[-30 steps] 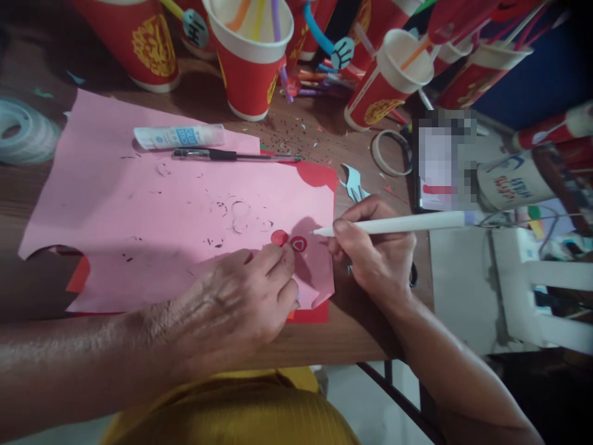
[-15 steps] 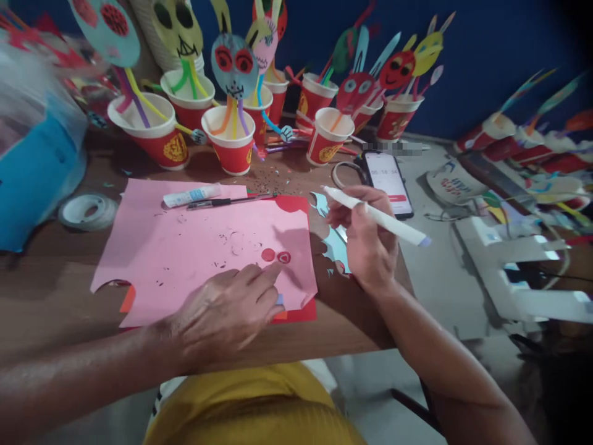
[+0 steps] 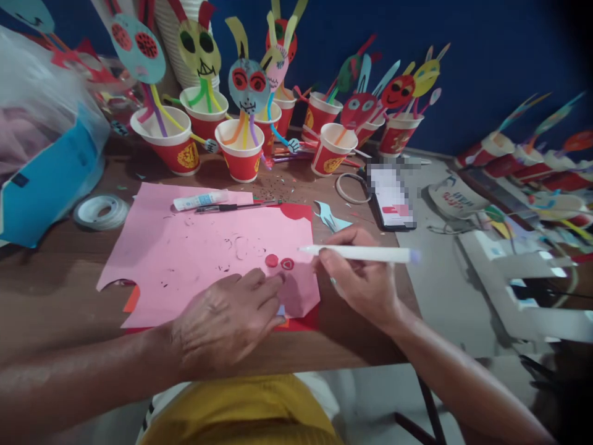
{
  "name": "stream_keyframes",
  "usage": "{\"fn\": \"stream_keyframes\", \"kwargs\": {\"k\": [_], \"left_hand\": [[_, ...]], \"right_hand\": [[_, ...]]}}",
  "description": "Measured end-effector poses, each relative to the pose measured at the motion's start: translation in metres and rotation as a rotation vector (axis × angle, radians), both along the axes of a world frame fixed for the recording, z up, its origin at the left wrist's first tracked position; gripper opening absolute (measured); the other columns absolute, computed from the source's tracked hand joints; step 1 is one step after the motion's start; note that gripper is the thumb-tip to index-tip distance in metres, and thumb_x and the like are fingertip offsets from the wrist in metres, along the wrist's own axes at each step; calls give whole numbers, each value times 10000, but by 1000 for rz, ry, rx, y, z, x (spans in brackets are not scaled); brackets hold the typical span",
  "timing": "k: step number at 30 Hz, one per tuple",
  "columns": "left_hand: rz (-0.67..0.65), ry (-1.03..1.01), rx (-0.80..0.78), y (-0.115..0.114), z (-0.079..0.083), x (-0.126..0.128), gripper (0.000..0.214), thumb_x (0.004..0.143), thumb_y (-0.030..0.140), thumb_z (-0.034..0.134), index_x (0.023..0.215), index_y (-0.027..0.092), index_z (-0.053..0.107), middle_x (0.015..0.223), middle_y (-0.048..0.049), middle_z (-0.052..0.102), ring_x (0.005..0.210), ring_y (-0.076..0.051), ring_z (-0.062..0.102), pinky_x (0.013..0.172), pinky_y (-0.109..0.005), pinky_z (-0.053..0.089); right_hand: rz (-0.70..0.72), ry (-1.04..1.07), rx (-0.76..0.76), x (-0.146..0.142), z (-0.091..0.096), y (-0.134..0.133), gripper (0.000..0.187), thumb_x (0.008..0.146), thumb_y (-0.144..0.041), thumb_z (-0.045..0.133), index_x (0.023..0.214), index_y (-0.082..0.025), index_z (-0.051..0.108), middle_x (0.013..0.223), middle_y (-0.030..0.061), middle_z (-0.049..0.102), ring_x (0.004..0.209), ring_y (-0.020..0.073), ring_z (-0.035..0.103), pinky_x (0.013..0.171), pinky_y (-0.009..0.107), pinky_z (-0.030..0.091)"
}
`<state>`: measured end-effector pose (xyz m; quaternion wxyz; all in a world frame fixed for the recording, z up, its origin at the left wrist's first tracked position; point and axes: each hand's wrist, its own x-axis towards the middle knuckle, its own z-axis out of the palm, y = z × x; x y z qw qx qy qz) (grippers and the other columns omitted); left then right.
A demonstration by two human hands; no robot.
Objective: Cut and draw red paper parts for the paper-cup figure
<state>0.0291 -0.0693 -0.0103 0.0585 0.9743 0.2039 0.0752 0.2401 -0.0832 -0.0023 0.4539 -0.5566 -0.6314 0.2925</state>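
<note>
My right hand point(image 3: 359, 278) is closed around a white marker point(image 3: 365, 253), its tip pointing left over the right part of the pink paper point(image 3: 185, 247). Under that tip and a little to its left lie two small red discs: a plain red disc point(image 3: 272, 260), and beside it a marked red disc point(image 3: 287, 264) bearing a white outline. My left hand point(image 3: 227, 318) rests flat on the pink paper, its fingertips just below the discs. It holds nothing that I can see. Red paper point(image 3: 299, 213) shows from beneath the pink sheet.
A glue tube point(image 3: 201, 199) and a black pen point(image 3: 236, 206) lie on the sheet's top edge. Tape point(image 3: 100, 212) sits to the left, a phone point(image 3: 391, 194) to the right. Red paper cups point(image 3: 241, 161) with paper-faced figures line the back. Light-blue scraps point(image 3: 331, 216) lie near my right hand.
My right hand has lowered and moved left, bringing the marker tip down toward the discs. My left fingers have drawn slightly back from the marked disc. The camera view has shifted a little.
</note>
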Motion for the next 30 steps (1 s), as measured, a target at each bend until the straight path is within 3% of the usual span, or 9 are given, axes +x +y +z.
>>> {"fn": "stream_keyframes", "kwargs": {"k": [3, 10, 22, 30], "left_hand": [[-5, 56, 20, 4, 1, 4, 133, 844, 192, 472, 837, 149, 597, 1198, -135, 570, 829, -231, 544, 595, -350, 503], [21, -14, -7, 6, -10, 3, 105, 836, 214, 478, 819, 183, 576, 1125, -103, 601, 849, -238, 516, 588, -347, 459], [-14, 26, -15, 10, -9, 4, 61, 804, 255, 541, 814, 196, 550, 1101, -93, 612, 845, -248, 515, 582, -348, 417], [15, -51, 13, 10, -12, 6, 81, 814, 265, 539, 787, 189, 538, 1067, -101, 617, 836, -234, 513, 598, -341, 375]], "right_hand": [[46, -180, -73, 0, -14, -6, 90, 819, -260, 587, 802, -199, 523, 668, -11, 628, 589, 127, 623, 519, 219, 485], [-18, -408, 30, -1, -21, -12, 97, 800, -263, 597, 772, -188, 542, 625, -19, 617, 486, 93, 595, 436, 175, 437], [2, -448, 33, -3, -21, -7, 76, 784, -225, 592, 782, -196, 522, 594, -35, 637, 454, 84, 607, 429, 160, 454], [11, -467, 22, -4, -21, -5, 81, 779, -212, 598, 755, -190, 523, 595, -31, 635, 444, 79, 599, 420, 159, 446]]}}
